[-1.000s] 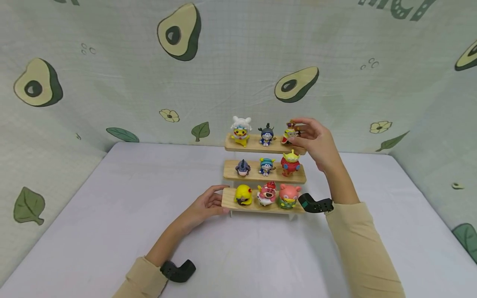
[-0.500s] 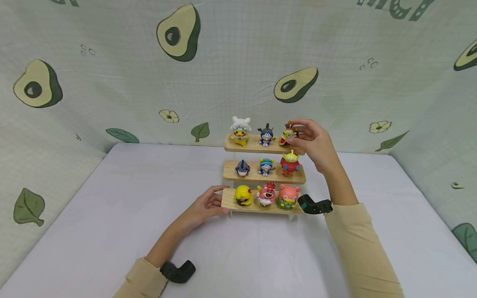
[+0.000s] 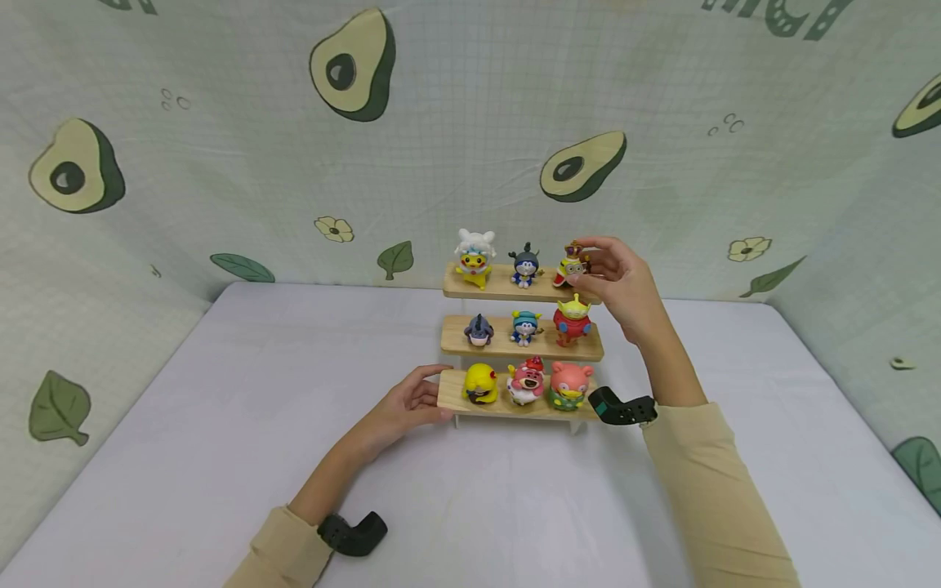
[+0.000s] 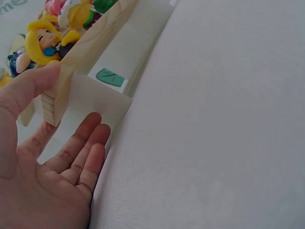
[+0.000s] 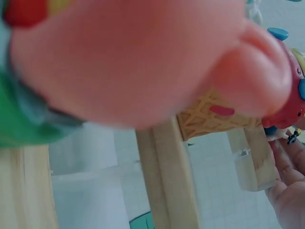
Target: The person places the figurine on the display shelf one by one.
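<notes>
In the head view a three-tier wooden display stand (image 3: 452, 392) bears small toy figurines in rows. My left hand (image 3: 404, 404) grips the left end of its lowest shelf. The left wrist view shows the thumb on top of the board (image 4: 62, 90) and the index finger beneath, the other fingers loosely bent near the pale support (image 4: 97, 93). At the top shelf's right end, my right hand (image 3: 625, 282) holds a crowned yellow minion figurine (image 3: 566, 271) between thumb and fingers. In the right wrist view a pink figurine (image 5: 143, 62) hides most of that grip.
Left of the minion stand a grey-hatted figurine (image 3: 525, 265) and a white-hooded yellow one (image 3: 475, 260). A red three-eyed alien figurine (image 3: 572, 322) sits just below my right hand. The white tabletop (image 3: 294, 351) surrounds the stand; an avocado-print cloth (image 3: 470, 122) hangs behind.
My right hand and the minion figurine have shifted very slightly left along the top shelf. My left hand keeps its grip on the lowest shelf.
</notes>
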{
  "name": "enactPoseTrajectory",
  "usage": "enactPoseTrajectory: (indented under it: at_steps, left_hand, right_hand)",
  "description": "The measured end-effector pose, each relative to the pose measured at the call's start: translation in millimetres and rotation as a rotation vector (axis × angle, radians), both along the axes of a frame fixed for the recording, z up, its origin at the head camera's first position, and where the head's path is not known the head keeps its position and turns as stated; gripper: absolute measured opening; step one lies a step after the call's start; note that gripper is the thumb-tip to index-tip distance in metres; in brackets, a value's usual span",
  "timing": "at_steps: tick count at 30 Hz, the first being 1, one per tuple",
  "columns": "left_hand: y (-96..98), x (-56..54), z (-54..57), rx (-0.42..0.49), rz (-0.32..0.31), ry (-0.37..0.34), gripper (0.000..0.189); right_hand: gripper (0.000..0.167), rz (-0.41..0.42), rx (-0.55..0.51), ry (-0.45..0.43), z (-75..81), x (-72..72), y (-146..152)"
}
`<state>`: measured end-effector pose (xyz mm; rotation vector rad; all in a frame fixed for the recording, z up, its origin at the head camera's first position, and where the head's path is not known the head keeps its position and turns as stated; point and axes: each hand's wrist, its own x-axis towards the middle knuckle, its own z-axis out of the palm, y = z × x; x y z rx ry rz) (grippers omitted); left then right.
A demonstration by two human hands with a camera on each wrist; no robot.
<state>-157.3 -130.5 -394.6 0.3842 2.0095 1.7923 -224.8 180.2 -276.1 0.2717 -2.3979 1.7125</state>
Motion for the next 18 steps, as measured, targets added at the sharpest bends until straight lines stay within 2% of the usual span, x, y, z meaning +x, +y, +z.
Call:
enactPoseTrajectory:
  at_steps: [3,11,18]
  left_hand:
    - [-0.5,0.2,0.4,-0.003,0.002,0.002,0.067]
    - [-1.7,0.2,-1.9,-0.011,0.007,0.002,0.067]
    - [-1.2,-0.5,-1.5,-0.008,0.002,-0.004,0.068]
  right_hand:
    - [0.047,0.023,0.008,-0.006,-0.7,-0.7,1.3]
    - [0.054,0.059,0.122,-0.083,-1.6,-2.6,4.2]
    - [0.05,0.053,0.146,-0.074,-2.2,-3.5,4.4]
